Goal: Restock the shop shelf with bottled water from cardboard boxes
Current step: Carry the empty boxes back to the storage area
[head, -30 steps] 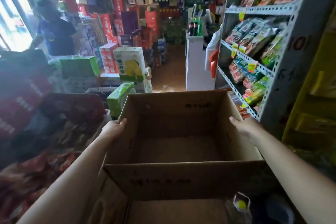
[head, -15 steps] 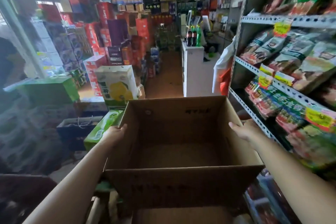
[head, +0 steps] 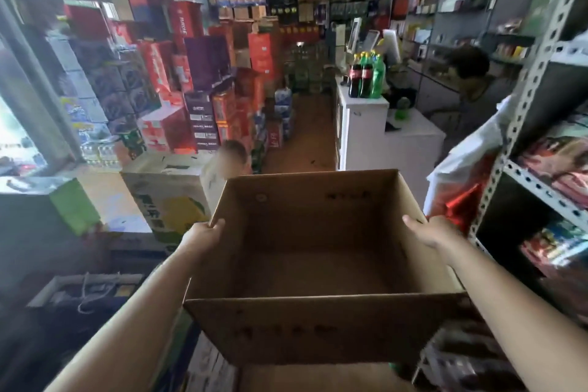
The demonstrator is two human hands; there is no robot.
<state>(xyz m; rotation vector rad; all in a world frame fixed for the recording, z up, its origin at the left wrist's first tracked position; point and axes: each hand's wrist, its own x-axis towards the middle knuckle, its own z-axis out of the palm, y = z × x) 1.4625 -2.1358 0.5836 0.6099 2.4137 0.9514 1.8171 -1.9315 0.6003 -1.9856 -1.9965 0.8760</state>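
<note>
I hold an open brown cardboard box (head: 318, 325) in front of me at chest height; nothing shows inside it. My left hand (head: 202, 237) grips its left wall, fingers hooked over the rim. My right hand (head: 428, 232) grips the right wall the same way. Packs of bottled water (head: 283, 105) are stacked along the aisle floor far ahead, and more packs of bottled water (head: 98, 149) sit by the window on the left.
A metal shelf rack (head: 525, 99) with snack packets stands close on my right. A white counter (head: 375, 134) with soda bottles (head: 366, 76) lies ahead right, a person behind it. Stacked red and purple cartons (head: 191, 79) line the left. A brown floor aisle (head: 305, 140) runs between.
The box has risen and moved forward with both hands on it. My view has swung up and right, showing the counter and a person behind it.
</note>
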